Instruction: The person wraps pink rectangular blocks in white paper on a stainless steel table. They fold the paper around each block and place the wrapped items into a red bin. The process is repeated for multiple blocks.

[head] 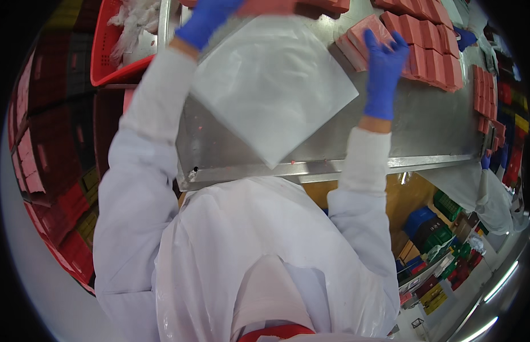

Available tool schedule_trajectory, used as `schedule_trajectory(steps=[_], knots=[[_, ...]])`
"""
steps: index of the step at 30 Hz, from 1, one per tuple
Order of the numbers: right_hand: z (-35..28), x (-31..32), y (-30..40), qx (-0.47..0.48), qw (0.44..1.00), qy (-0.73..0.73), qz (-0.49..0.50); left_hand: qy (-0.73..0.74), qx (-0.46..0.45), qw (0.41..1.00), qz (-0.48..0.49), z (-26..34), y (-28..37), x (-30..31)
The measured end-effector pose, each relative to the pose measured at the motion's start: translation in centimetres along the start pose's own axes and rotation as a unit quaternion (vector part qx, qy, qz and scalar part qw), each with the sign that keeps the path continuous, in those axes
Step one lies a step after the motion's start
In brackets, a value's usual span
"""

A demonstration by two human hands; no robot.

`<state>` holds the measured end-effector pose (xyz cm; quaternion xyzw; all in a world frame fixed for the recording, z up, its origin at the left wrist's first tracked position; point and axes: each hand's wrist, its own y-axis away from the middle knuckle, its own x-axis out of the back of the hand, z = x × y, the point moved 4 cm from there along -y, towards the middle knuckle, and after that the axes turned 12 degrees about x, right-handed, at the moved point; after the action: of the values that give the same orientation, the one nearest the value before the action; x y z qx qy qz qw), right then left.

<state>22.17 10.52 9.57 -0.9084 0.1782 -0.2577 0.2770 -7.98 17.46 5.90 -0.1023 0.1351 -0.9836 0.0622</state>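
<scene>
My left hand (211, 19), in a blue glove, is blurred at the top edge, with its fingertips cut off by the frame. It grips the left end of a pink slab (267, 6) that is blurred along with it. Below the slab, a translucent plastic sheet (271, 89) lies cornerwise on the metal table (427, 124), one corner reaching the raised front edge. My right hand (384, 79), also gloved in blue, has its fingers apart over the near side of a pale pink block (369, 32). Whether its fingers touch that block cannot be made out.
Rows of pink blocks (433, 55) stand at the right, with more blocks (485, 92) farther along. A red basket (100, 70) at the left holds crumpled clear plastic. Stacked crates (59, 141) line the left side. Another person's gloved hand (466, 39) shows beyond the rows.
</scene>
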Motion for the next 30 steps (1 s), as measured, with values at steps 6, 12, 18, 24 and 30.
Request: schedule_trajectory(steps=[6,12,18,24,30], knots=[[-7.6,-7.4,9.0,-0.081,0.968,-0.054,-0.230,-0.148,0.114,0.970,0.158,4.7,14.4,-2.7],[-4.9,-3.4,16.7,0.263,0.768,0.021,-0.584,-0.200,0.304,0.931,-0.006,-0.9,13.6,5.0],[-2.8,-7.1,7.0,-0.036,0.921,-0.170,-0.348,-0.330,0.122,0.914,-0.205,2.4,14.5,-0.5],[3.5,-10.5,8.4,-0.074,0.926,0.058,-0.367,-0.353,-0.012,0.935,-0.044,1.2,16.2,-8.3],[-2.7,-3.4,10.3,-0.001,0.800,0.007,-0.599,-0.474,0.070,0.877,-0.044,0.4,16.8,-7.4]])
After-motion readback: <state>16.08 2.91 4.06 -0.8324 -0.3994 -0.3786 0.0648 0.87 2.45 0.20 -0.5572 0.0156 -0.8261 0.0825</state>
